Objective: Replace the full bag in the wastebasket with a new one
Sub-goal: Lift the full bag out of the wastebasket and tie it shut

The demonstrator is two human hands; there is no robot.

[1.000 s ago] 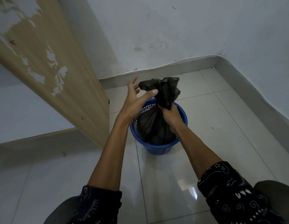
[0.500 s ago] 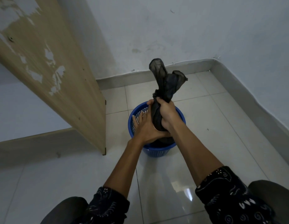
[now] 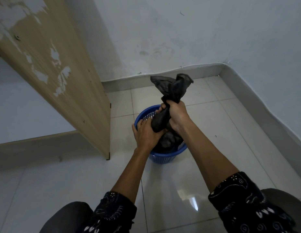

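Observation:
A small blue mesh wastebasket (image 3: 163,158) stands on the tiled floor. A full black bag (image 3: 171,89) sits in it, its neck gathered and sticking up above the rim. My right hand (image 3: 175,115) grips the twisted neck in a fist, with the loose top flaring above it. Lower down, my left hand (image 3: 146,133) wraps round the bag at the basket's rim, fingers on the far side. The bag's lower part is mostly hidden inside the basket and behind my hands.
A worn wooden panel (image 3: 62,73) of a piece of furniture stands just left of the basket. White walls with a grey skirting (image 3: 205,71) form a corner behind and to the right. Glossy floor tiles (image 3: 230,132) lie around. My knees show at the bottom.
My left hand came down from the bag's top to its body at the rim. My right hand moved up the neck and the bag's top now flares above it.

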